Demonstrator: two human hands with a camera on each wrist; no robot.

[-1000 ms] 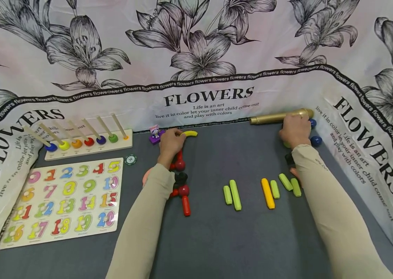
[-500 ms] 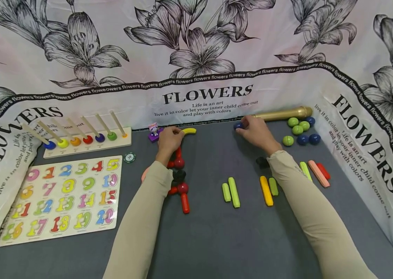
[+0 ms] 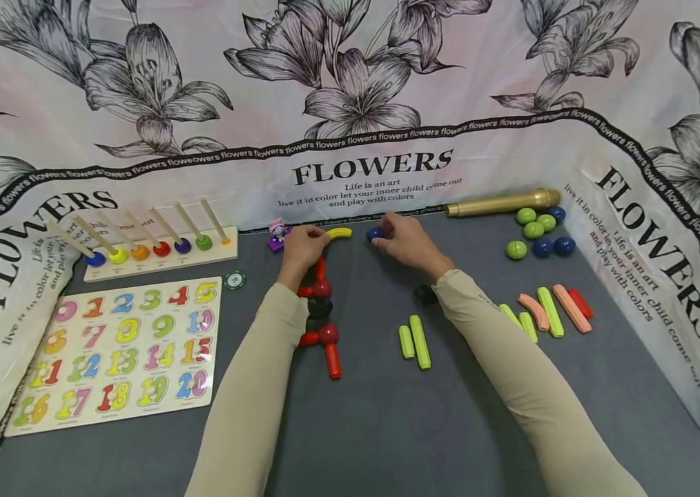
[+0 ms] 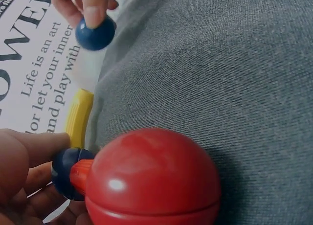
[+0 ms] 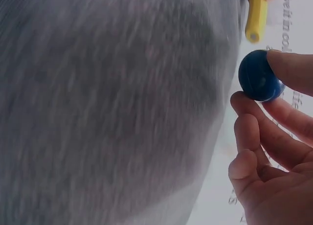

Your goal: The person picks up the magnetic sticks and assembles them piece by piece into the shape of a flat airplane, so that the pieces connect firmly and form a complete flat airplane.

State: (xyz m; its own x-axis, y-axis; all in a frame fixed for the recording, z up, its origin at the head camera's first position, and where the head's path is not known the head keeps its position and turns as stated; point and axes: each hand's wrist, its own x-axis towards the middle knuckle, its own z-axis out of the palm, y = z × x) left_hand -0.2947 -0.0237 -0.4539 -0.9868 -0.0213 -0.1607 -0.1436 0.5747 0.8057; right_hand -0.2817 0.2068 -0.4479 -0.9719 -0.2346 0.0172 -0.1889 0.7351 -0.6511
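Observation:
My left hand (image 3: 304,250) holds a dark blue ball (image 4: 61,168) at the far end of a joined stick-and-ball figure. A yellow curved stick (image 3: 342,233) juts out of that ball toward the right. Closer to me, the figure continues with red sticks (image 3: 333,362), red balls (image 4: 151,176) and black balls (image 3: 320,308); the left sleeve covers part of it. Between thumb and fingers, my right hand (image 3: 411,243) pinches a second blue ball (image 5: 259,77). This ball is a short gap from the yellow stick's free end.
Two light green sticks (image 3: 415,343) lie mid-table. Green balls (image 3: 516,250), blue balls (image 3: 564,246) and a gold tube (image 3: 502,202) sit back right, with pink sticks (image 3: 571,308) nearer. A number board (image 3: 216,345), a peg stand (image 3: 226,252) and a purple figurine (image 3: 276,237) stand left.
From the ball group at the back right, my right hand has moved left with a blue ball, ending near the yellow stick. My left hand has stayed in place.

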